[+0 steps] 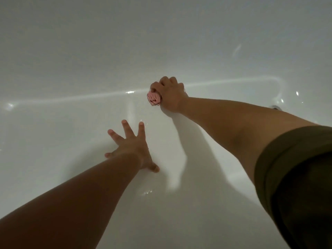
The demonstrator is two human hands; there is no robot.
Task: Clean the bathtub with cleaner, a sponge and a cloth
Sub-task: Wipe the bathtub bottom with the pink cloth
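Bathtub (71, 51) wipe-down: right hand (169, 95) grips pink cloth (154, 98); left hand (132, 148), fingers splayed, braces on wet enamel and could slip.

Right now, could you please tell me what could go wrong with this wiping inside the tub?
1. The left hand is spread flat on the glossy bathtub floor, where wet glints show. If it is bearing weight, it might slide.
2. The right hand grips the pink cloth bunched into a small wad, so little fabric meets the surface and patches or streaks may be missed.
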